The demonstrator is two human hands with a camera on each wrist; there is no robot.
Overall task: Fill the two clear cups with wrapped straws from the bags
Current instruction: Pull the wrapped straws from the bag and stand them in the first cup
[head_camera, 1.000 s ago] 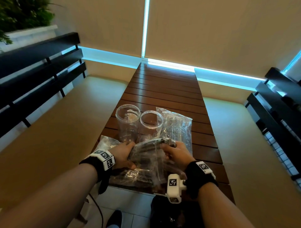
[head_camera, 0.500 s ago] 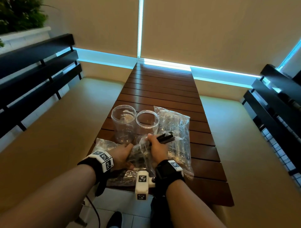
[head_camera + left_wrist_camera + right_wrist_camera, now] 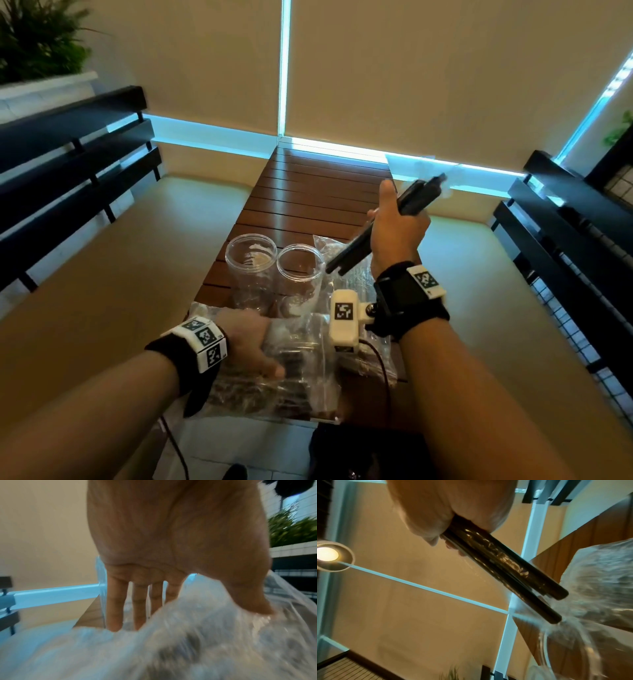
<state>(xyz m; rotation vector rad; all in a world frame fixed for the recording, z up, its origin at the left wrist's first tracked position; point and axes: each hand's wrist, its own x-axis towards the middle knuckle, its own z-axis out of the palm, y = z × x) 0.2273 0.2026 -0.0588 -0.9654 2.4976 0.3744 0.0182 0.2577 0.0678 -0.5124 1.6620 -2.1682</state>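
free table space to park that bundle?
Bare slats run from behind the two cups to the window end. The near end is crowded: both bags and the left hand.

Pretty dim, warm-toned room; cyan light leaks in under the blinds (image 3: 376,68). Wrist views are smeared with motion blur, edges bent fisheye-style. A ceiling lamp (image 3: 327,554) glares.

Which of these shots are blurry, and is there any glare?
Left wrist view: the bag is smeared with blur, the left hand sharper. Right wrist view: the ceiling lamp flares; straws fairly crisp, bag edge soft. Head view: wide-angle bending, window strip blown out.
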